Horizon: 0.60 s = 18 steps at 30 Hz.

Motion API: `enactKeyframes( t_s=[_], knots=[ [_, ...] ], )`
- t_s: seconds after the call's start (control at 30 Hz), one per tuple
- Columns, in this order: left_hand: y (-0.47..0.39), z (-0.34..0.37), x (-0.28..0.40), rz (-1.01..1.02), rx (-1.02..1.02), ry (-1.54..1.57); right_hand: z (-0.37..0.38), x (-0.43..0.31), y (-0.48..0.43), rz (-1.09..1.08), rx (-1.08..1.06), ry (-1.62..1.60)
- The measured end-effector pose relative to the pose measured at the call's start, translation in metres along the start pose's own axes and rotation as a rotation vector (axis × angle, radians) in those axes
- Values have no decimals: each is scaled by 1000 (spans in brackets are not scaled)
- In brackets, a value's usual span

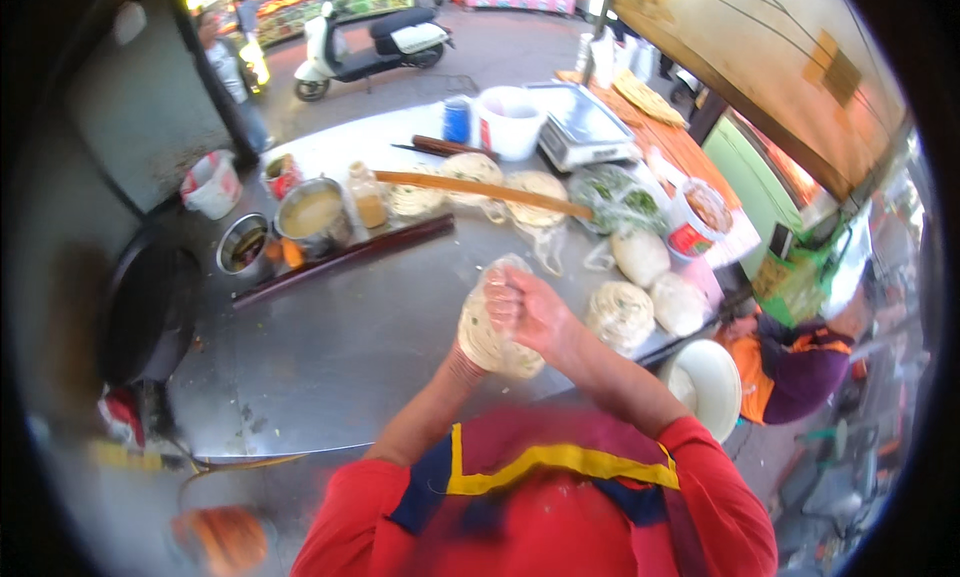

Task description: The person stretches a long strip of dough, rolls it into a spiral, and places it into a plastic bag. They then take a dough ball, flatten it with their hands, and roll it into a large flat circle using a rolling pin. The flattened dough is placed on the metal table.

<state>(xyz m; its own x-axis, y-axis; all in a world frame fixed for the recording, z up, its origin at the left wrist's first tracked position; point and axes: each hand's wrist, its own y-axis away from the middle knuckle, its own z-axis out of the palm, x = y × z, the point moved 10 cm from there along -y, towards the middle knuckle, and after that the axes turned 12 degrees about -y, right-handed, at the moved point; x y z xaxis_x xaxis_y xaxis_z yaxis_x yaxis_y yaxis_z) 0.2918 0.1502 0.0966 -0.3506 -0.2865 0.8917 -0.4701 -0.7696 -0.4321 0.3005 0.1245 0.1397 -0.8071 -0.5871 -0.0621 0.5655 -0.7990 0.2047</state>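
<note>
A coiled dough round [480, 333] flecked with green sits inside a clear plastic bag [517, 359], held above the metal worktop [337, 352]. My right hand [525, 303] is closed in a fist on the bag's gathered plastic, over the dough. From the left, my left hand [466, 361] reaches beneath the dough and holds it from below; the bag and dough hide its fingers. Beside my right forearm lie another coiled dough round [621, 314] and two smooth pale bundles, one [640, 256] behind the other [679, 303].
A wooden stick [480, 190] lies across several dough rounds. A dark red bar [345, 262] borders a steel pot [313, 211] and a sauce bottle [367, 198]. Farther back are bagged greens [619, 198], a scale [585, 126] and a white bucket [510, 123]. A person [787, 367] is at right.
</note>
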Motion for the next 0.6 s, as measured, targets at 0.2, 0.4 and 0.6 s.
enactKeyframes(
  t_s=[0.2, 0.4, 0.6],
  knots=[
    [3, 35, 114, -24, -136, -1271, -24, -61, 7, -235, -41, -186],
    [61, -8, 101, 81, 69, -645, -150, -146, 110, -741, 294, 167],
    [89, -100, 67, -112, 354, 281, -220, -191, 299, -1078, 408, 26]
  ],
)
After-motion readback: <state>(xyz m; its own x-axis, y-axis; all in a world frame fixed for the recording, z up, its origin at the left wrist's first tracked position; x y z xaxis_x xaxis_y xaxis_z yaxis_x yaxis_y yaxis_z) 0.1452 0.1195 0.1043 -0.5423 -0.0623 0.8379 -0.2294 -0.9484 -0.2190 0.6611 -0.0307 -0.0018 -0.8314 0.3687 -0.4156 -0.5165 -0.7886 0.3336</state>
